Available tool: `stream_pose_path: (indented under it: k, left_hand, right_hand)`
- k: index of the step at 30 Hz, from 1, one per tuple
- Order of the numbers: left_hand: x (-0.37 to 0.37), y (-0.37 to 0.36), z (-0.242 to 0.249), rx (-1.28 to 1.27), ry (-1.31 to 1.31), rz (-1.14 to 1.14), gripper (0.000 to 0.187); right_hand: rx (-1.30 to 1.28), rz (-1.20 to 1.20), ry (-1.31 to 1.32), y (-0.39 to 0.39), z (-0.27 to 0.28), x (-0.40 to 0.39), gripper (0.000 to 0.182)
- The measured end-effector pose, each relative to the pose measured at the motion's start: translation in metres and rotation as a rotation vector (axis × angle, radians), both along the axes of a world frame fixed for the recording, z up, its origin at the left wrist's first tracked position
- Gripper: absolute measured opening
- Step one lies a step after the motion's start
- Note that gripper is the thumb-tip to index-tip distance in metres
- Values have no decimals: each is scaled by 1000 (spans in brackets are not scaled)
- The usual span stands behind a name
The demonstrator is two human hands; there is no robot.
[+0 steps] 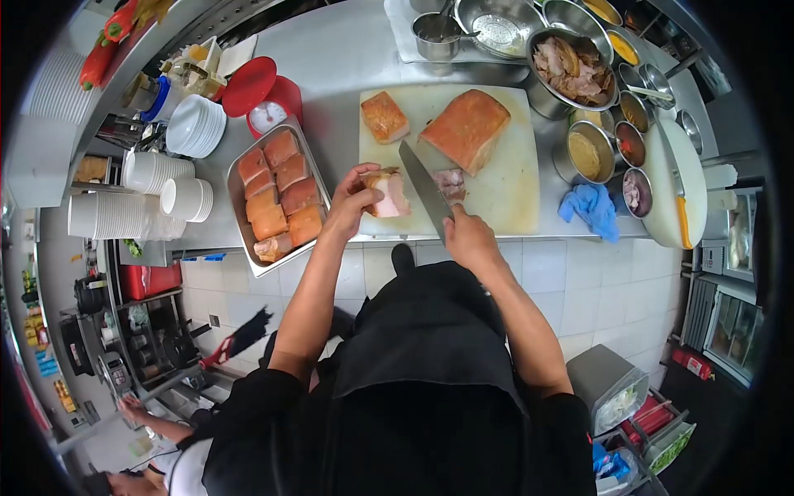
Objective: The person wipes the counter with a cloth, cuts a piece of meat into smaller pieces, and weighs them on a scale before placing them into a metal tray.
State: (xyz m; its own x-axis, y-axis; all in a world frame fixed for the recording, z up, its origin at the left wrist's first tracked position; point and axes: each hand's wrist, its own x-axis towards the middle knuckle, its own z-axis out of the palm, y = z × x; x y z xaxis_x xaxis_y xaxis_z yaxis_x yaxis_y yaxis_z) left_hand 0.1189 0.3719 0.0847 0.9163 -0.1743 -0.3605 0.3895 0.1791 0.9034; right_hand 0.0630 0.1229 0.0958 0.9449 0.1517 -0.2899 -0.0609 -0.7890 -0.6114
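My left hand (356, 203) is closed on a pale piece of pork (390, 198) at the lower left of the white cutting board (509, 198). My right hand (470, 238) grips a broad knife (426, 186), its blade pointing up and left, just right of that piece. A small meat scrap (451, 183) lies beside the blade. Farther back on the board are a square browned piece (384, 117) and a large browned slab (467, 128). To the left, a metal tray (266, 270) holds several browned pork blocks (269, 217).
Behind the tray stands a red scale (285, 95). White bowls (196, 126) are stacked at left. At right are a pot of sliced meat (571, 70), several metal containers, a blue cloth (590, 209) and a yellow-handled knife (682, 217). Another person (153, 455) is at lower left.
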Motion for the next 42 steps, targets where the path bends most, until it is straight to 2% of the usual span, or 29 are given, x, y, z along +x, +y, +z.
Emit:
stream_pose_path:
  k: [1, 3, 4, 6, 7, 9, 13, 14, 17, 20, 23, 29, 33, 38, 42]
  left_hand:
    - [-2, -2, -1, 4, 3, -2, 64]
    - [-5, -5, -5, -99, -259, 40, 69]
    - [-7, -7, -9, -97, -256, 37, 69]
    - [-15, -13, -22, 148, -526, -5, 69]
    - [-21, -11, -33, 146, -523, -8, 69]
    - [-30, -5, -42, 628, -657, -88, 67]
    - [-31, 2, -27, 629, -639, -207, 68]
    - [-28, 0, -25, 622, -678, -164, 60]
    - [-16, -7, -33, 674, -776, -36, 54]
    - [-6, -23, -23, 741, -860, 8, 45]
    - [0, -29, -35, 749, -907, 20, 42]
    - [-2, -36, -38, 730, -875, 108, 40]
    - [-3, -35, -38, 792, -866, 84, 39]
    - [-1, -36, -41, 801, -840, 81, 39]
    - [0, -34, -45, 781, -839, 84, 38]
  right_hand:
    - [5, -9, -18, 0, 1, -3, 30]
    - [11, -21, -33, 0, 4, -6, 28]
    - [28, -11, -37, 0, 6, -7, 27]
    - [46, -4, -33, 2, 8, -12, 25]
    - [26, 8, -36, 3, 9, -13, 24]
    - [5, 11, -40, 2, 12, -16, 23]
    - [-3, 84, 5, 2, 17, -26, 21]
    - [-18, 105, -12, 3, 17, -25, 20]
    - [-20, 106, -10, 1, 32, -24, 19]
    - [17, 87, -62, 2, 39, -24, 19]
    - [57, 75, -75, 5, 52, -18, 18]
    - [79, 77, -67, 14, 58, -12, 15]
    - [27, 104, -52, 21, 52, -12, 15]
    - [-84, 186, 126, 24, 74, -3, 16]
    - [-11, 183, 30, 32, 69, 11, 16]
